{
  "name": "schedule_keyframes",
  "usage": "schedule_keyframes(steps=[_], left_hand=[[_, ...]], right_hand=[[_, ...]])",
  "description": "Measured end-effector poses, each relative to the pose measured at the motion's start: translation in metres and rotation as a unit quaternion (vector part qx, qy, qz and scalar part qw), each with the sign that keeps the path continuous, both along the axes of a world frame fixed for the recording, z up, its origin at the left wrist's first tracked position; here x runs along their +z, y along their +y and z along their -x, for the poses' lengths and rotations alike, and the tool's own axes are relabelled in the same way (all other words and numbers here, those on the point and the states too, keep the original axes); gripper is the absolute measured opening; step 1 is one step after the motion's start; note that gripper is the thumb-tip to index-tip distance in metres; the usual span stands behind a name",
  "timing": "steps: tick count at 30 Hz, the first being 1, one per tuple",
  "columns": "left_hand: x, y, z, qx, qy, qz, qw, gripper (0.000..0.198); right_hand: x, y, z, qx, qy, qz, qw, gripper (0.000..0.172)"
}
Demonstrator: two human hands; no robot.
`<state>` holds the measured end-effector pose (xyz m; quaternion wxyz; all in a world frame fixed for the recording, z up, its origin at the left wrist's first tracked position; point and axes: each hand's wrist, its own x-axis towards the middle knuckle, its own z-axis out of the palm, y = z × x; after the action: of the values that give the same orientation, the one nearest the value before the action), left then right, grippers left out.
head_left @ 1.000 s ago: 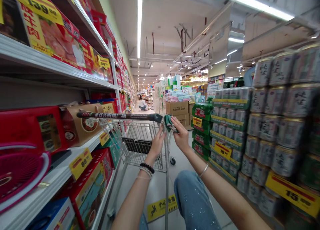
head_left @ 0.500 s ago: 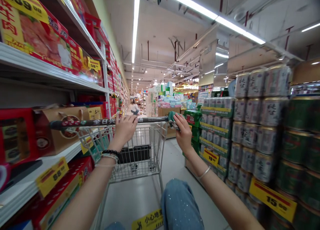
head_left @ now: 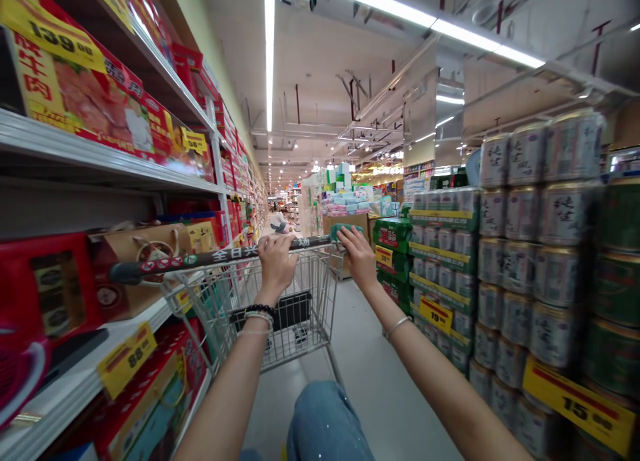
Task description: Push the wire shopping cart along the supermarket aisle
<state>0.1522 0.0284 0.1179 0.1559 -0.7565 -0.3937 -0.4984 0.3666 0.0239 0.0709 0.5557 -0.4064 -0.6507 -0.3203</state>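
Observation:
A wire shopping cart (head_left: 320, 301) stands in front of me, its dark handlebar (head_left: 165, 264) with printed white characters running across the view, lower at the left end. My left hand (head_left: 277, 267) is closed over the bar, right of its middle; dark beads and a clear band circle that wrist. At the bar's right end, my right hand (head_left: 359, 257) presses a green cloth (head_left: 345, 230) around it, fingers curled over the top. The basket holds a black panel (head_left: 293, 307); the cloth's underside is hidden by my fingers.
Shelves (head_left: 100, 141) of red gift boxes line the left, close to the cart. Stacked beer cans (head_left: 520, 247) and green multipacks (head_left: 393, 247) stand on the right. My bent knee (head_left: 325, 421) is below. Farther down the aisle is a pile of packaged goods (head_left: 345, 204).
My left hand has slid right along the handlebar, closer to the right hand. The handlebar now slopes more, its left end lower. The yellow floor sign has mostly gone from view.

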Motion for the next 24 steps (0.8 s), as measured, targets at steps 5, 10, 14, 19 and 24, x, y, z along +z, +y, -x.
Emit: schedule_keyframes(steps=[5, 10, 14, 19, 24], left_hand=[[0.000, -0.004, -0.011, 0.006, -0.004, 0.003, 1.000, 0.039], [0.000, -0.005, -0.011, 0.004, 0.000, 0.002, 1.000, 0.041], [0.001, -0.004, -0.008, -0.003, -0.004, 0.007, 1.000, 0.040], [0.002, -0.005, -0.013, -0.013, -0.010, 0.012, 1.000, 0.038], [0.003, -0.013, -0.014, -0.019, -0.011, 0.016, 1.000, 0.035]], right_hand=[[-0.008, 0.009, 0.025, 0.010, 0.093, -0.023, 0.995, 0.071], [-0.012, 0.010, 0.042, 0.046, -0.018, -0.006, 0.999, 0.068], [-0.017, 0.007, -0.022, 0.048, -0.089, -0.013, 0.995, 0.056], [-0.026, 0.010, -0.027, -0.019, 0.038, -0.033, 0.999, 0.057], [-0.027, 0.017, 0.051, -0.018, 0.049, -0.046, 0.998, 0.063]])
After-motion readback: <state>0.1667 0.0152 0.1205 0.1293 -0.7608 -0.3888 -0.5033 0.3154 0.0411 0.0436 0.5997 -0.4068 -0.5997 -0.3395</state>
